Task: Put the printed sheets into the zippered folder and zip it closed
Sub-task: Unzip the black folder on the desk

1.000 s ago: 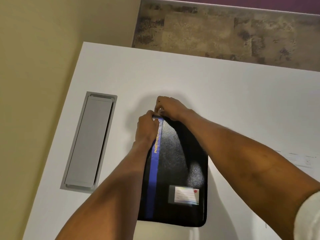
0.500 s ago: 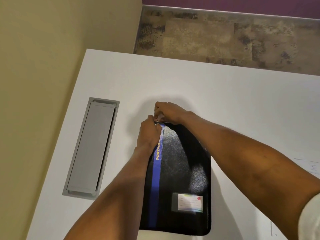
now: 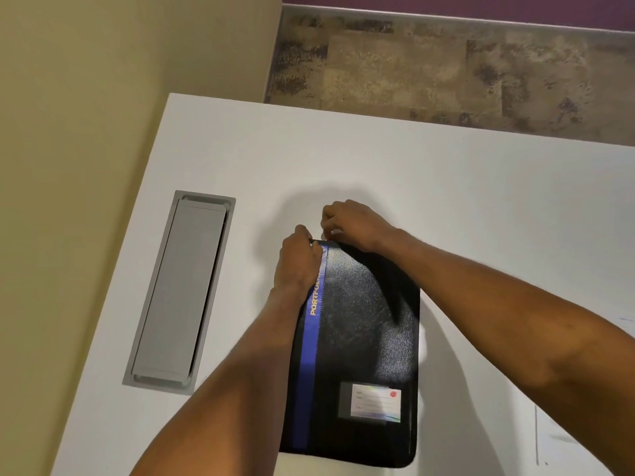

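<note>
A black zippered folder (image 3: 364,338) with a blue stripe and a small label card lies flat and closed on the white table (image 3: 446,187). My left hand (image 3: 297,261) grips the folder's far left corner. My right hand (image 3: 350,223) pinches something small at the far edge just beside it, most likely the zipper pull, which the fingers hide. A printed sheet (image 3: 584,438) shows at the right edge of the table, partly behind my right forearm.
A grey metal cable hatch (image 3: 178,290) is set into the table to the left of the folder. A beige wall runs along the table's left side. Patterned carpet lies beyond the far edge.
Both hands stay at the folder's far left corner. The view has tilted so the table and folder sit lower in the frame; the right hand has shifted slightly over the corner.
</note>
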The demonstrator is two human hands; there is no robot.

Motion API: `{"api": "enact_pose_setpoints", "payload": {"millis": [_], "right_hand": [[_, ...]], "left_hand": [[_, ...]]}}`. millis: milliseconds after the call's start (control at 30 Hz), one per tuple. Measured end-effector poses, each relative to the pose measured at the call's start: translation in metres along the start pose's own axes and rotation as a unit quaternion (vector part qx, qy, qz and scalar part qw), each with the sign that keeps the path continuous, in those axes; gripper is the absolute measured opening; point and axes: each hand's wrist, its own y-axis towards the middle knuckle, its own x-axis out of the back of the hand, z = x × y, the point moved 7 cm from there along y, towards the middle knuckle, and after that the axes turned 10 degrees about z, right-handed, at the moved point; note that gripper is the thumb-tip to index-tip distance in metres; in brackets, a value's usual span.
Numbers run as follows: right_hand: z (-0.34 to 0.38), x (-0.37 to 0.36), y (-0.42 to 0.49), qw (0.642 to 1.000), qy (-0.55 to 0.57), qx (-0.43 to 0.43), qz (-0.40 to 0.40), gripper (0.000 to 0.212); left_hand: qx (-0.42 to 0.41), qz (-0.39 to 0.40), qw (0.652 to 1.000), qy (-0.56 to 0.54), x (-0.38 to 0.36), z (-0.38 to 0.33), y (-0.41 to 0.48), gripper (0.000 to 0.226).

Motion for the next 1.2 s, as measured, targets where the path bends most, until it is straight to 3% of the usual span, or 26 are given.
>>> {"api": "enact_pose_setpoints", "payload": {"millis": [133, 367, 600, 767, 1000, 1067, 1133, 1200], "right_hand": [[-0.01, -0.003, -0.014, 0.999, 0.033, -0.014, -0.005, 0.011], [-0.042, 0.0, -0.058, 0.999, -0.01, -0.029, 0.019, 0.007], [-0.081, -0.011, -0.123, 0.991, 0.014, -0.129, -0.017, 0.01], [-0.099, -0.038, -0.173, 0.963, 0.095, -0.237, -0.09, 0.006], [-0.065, -0.099, -0.236, 0.903, 0.175, -0.336, -0.203, 0.006], [-0.06, -0.109, -0.24, 0.883, 0.207, -0.356, -0.225, 0.008], [-0.06, -0.113, -0.241, 0.864, 0.243, -0.368, -0.242, 0.009], [-0.062, -0.114, -0.24, 0.858, 0.265, -0.363, -0.251, 0.008]], "left_hand": [[0.019, 0.003, 1.0, 0.017, -0.004, -0.005, 0.001, 0.007], [0.037, 0.011, 0.999, 0.006, -0.006, -0.007, 0.002, 0.011], [0.061, 0.022, 0.998, -0.018, -0.005, -0.008, 0.0, 0.012], [0.058, 0.01, 0.998, -0.005, -0.005, -0.011, -0.003, 0.013], [0.082, 0.001, 0.997, 0.006, -0.007, -0.018, -0.011, 0.019], [0.049, -0.027, 0.992, 0.11, -0.011, -0.036, -0.02, 0.023], [-0.052, -0.045, 0.973, 0.219, -0.025, -0.069, -0.033, 0.031], [-0.147, 0.008, 0.953, 0.265, -0.058, -0.097, -0.048, 0.053]]}}
